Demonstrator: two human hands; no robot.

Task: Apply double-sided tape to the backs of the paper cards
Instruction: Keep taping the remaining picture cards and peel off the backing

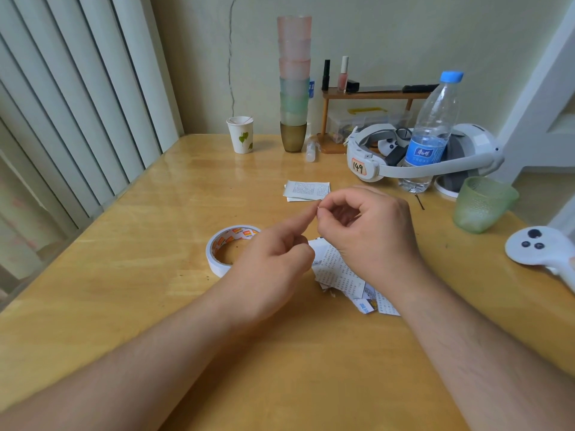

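At the far left of the glossy wooden table [130, 244] stands a white paper cup printed with green leaves [240, 135], and just right of it rises a tall stack of frosted pink and green tumblers on a brown one [293, 85]. Nearer the viewer, a white roll of double-sided tape with an orange-printed core [224, 248] lies flat, its right part hidden behind the left hand [277, 256]. That hand has its index finger stretched out toward the right hand [367, 225] while the other fingers curl in loosely; whether it holds anything cannot be told. The right hand pinches thumb and forefinger together at the left fingertip, on something too small to make out. Beyond the fingertips a small printed paper card [306, 190] lies on the table, and beneath the right hand sits a loose pile of printed paper cards [342, 275]. Farther right stand a white headset labelled 149 [413, 157], a clear water bottle with a blue cap [434, 129], a green textured glass cup [480, 203] and a white handheld controller [541, 247].
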